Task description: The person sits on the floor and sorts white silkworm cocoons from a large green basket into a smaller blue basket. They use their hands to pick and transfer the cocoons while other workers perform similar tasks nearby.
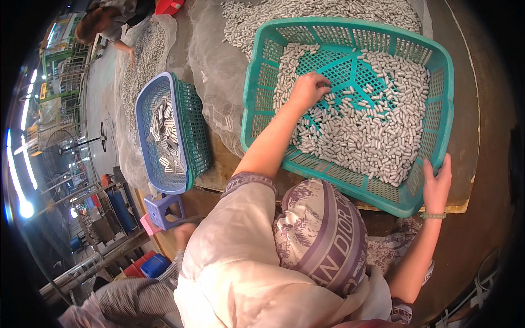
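A large green plastic basket (350, 208) lies tilted in front of me. Its bottom is partly covered with small silvery-grey cylindrical pieces (350, 136), heaped mostly toward the near and right sides. My left hand (310, 90) is inside the basket, its fingers curled together just over the pieces near a bare patch of the lattice floor. What it pinches, if anything, is too small to make out. My right hand (438, 180) grips the near right corner of the basket's rim, thumb inward.
More grey pieces (322, 9) lie spread on translucent sheeting (213, 76) behind. At left, a blue basket (143, 136) in a green one holds flat striped pieces (167, 131). Beyond, a co-worker's hand (130, 53) reaches over another pile. A purple stool (164, 210) stands below.
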`<state>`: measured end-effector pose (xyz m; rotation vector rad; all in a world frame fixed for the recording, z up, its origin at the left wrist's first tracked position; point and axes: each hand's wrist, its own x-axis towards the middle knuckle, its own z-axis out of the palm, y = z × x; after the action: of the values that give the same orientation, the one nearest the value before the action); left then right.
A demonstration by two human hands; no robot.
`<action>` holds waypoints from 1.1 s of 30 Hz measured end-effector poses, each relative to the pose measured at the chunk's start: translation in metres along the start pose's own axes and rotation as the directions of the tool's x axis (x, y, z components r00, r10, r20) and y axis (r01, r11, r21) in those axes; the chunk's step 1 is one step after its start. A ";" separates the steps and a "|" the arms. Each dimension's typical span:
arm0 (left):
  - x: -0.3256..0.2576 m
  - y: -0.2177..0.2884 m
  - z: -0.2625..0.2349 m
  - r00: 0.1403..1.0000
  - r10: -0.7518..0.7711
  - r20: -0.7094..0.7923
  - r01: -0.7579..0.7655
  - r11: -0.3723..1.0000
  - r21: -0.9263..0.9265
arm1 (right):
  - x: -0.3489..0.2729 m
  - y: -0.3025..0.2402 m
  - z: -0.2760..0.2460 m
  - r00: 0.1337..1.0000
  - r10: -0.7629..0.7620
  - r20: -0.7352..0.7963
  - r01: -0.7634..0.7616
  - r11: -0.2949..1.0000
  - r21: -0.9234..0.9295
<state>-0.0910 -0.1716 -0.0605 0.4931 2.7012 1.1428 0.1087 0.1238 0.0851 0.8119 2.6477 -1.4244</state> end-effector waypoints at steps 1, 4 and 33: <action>-0.001 0.001 0.004 1.000 0.002 0.012 -0.003 1.000 0.014 | 0.000 0.000 0.000 1.000 -0.005 0.001 0.005 1.000 0.000; 0.000 -0.014 0.008 0.988 0.149 -0.050 -0.150 0.989 -0.016 | 0.000 0.001 0.002 0.999 -0.037 -0.034 0.038 0.999 0.018; -0.035 -0.047 -0.046 0.974 -0.224 -0.030 0.222 0.974 -0.044 | 0.002 0.011 0.001 1.000 -0.007 0.013 0.007 0.998 0.060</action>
<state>-0.0820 -0.2458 -0.0611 0.1590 2.6723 1.1499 0.1117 0.1286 0.0759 0.7964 2.6126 -1.5125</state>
